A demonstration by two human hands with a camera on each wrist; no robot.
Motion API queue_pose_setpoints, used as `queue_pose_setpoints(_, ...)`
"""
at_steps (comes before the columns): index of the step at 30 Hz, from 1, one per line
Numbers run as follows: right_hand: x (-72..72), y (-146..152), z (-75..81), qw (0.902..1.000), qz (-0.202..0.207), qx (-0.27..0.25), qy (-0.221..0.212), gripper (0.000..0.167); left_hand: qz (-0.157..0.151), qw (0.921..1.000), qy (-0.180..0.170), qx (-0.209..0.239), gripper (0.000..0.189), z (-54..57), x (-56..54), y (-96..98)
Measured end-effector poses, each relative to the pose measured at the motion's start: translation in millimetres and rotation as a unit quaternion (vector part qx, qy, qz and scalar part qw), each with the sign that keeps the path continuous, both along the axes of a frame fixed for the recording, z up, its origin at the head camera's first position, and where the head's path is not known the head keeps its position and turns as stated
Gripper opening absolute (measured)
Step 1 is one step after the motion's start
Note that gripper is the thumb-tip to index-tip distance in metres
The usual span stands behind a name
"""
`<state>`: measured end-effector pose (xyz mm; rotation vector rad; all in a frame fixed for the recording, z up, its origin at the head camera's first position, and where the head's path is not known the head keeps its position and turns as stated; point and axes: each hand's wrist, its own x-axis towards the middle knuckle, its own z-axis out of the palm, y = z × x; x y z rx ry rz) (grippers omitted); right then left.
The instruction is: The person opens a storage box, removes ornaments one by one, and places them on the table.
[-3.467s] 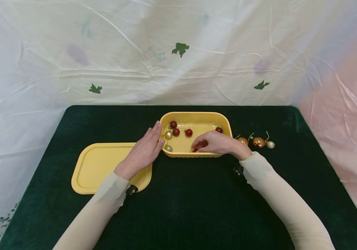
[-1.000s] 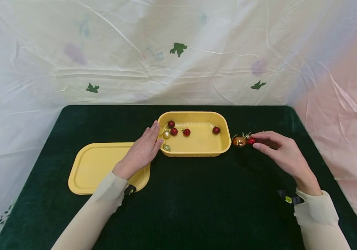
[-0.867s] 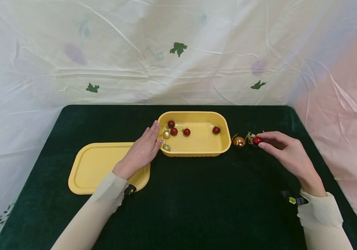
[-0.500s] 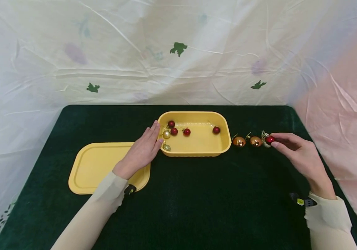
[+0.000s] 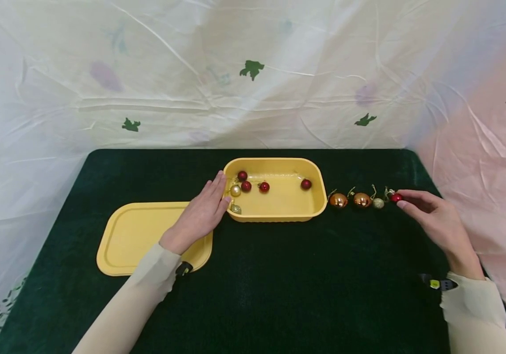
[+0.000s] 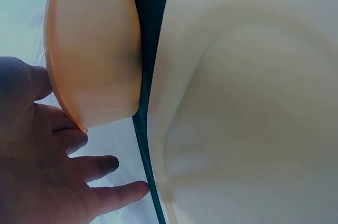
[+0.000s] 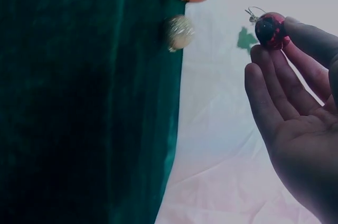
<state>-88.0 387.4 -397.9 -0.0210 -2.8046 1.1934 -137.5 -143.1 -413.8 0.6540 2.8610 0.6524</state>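
Note:
Between thumb and fingers my right hand point(image 5: 438, 223) pinches a shiny red bauble point(image 7: 272, 30) with a gold cap and string loop. It is at the right end of a row on the table, beside a small glittery gold bauble point(image 5: 378, 203) and two larger copper baubles point(image 5: 361, 200). My left hand point(image 5: 201, 211) lies with straight fingers against the left end of a yellow box point(image 5: 288, 217). In the box are several red baubles point(image 5: 264, 187), a smooth gold bauble point(image 5: 235, 190) and a glittery one point(image 5: 236, 209).
A yellow lid point(image 5: 139, 241) lies flat on the dark green cloth-covered table point(image 5: 270, 295), partly under my left forearm. Pale patterned sheets point(image 5: 182, 73) hang behind the table and at its sides.
My right hand took the red bauble out of the box's front side. Over the last second it has carried it rightward past the copper and glittery baubles. The left hand stays at the box.

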Motion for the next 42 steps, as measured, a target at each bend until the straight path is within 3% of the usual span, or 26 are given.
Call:
queue_pose_setpoints(7,-3.9,8.8,-5.9,0.9995,-0.011,0.012,-0.026,0.044,-0.001,1.0000,-0.001,0.003,0.065,0.6,-0.3,0.0)
queue_pose_setpoints(20,-18.9,22.6,-21.6,0.9985,0.003,0.051,-0.020,0.043,0.000,1.0000,-0.006,0.006,0.065,0.9,-0.9,-0.9)
queue_pose_setpoints(32,-28.5,24.0,-30.2,0.9929,0.011,0.091,-0.076,0.049,0.000,1.0000,-0.008,0.001,0.065,1.6,-1.9,-0.2)
queue_pose_setpoints(42,-32.5,24.6,-33.1,0.9896,0.021,0.111,-0.089,0.050,0.002,1.0000,-0.005,-0.002,0.066,1.2,-1.9,-0.1)
